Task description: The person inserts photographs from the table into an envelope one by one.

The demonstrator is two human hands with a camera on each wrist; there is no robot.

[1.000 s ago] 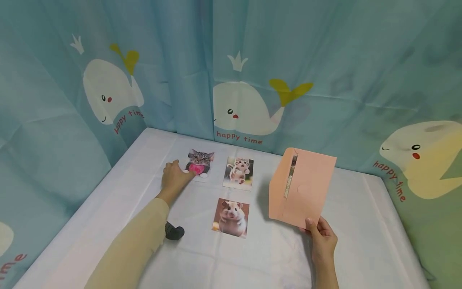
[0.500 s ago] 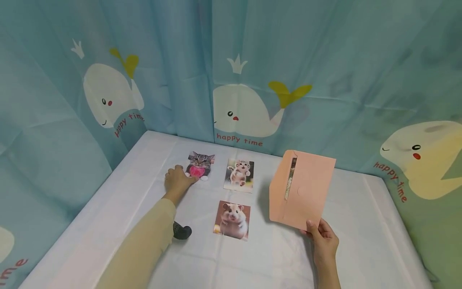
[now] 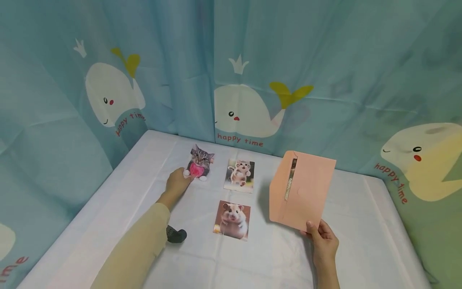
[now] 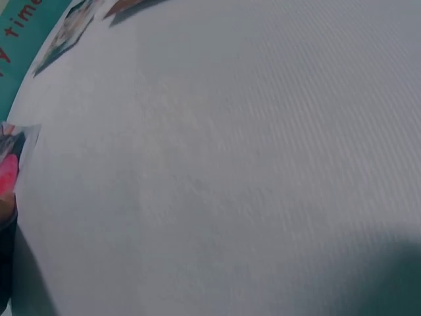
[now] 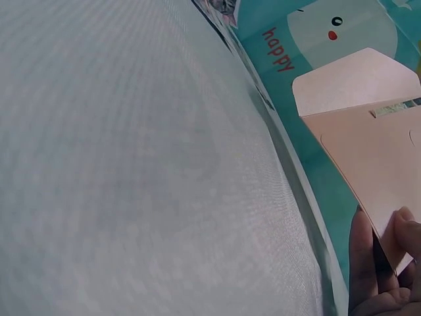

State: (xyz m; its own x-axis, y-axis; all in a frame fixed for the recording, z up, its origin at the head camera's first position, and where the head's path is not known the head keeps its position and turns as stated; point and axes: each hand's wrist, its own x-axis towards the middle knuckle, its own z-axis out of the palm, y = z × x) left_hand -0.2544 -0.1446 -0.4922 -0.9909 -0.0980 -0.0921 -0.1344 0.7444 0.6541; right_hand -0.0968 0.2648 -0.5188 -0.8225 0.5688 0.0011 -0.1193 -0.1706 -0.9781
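Note:
My left hand (image 3: 176, 184) pinches the lower left edge of a photo card (image 3: 200, 159) of a tabby cat with a pink heart. The thumb lies on its front, and the card's far end is tipped up. In the left wrist view only part of this photo card (image 4: 8, 172) shows, at the left edge. My right hand (image 3: 324, 241) holds a pink envelope (image 3: 312, 188) by its lower corner, thumb in front. The envelope's flap is open to the left, and a strip of a picture card (image 3: 290, 180) peeks out of the slot.
On the white table (image 3: 281, 257) lie a kitten photo card (image 3: 239, 176) and, nearer, a hamster photo card (image 3: 232, 220). A black curved object (image 3: 177, 235) shows beside the left sleeve (image 3: 140, 245). Blue whale-print curtains (image 3: 173, 80) enclose the table's back and sides.
The left fingers, earlier spread at the cat photo card's edge, now pinch it, and its far end has risen and turned. The right hand and envelope have hardly moved.

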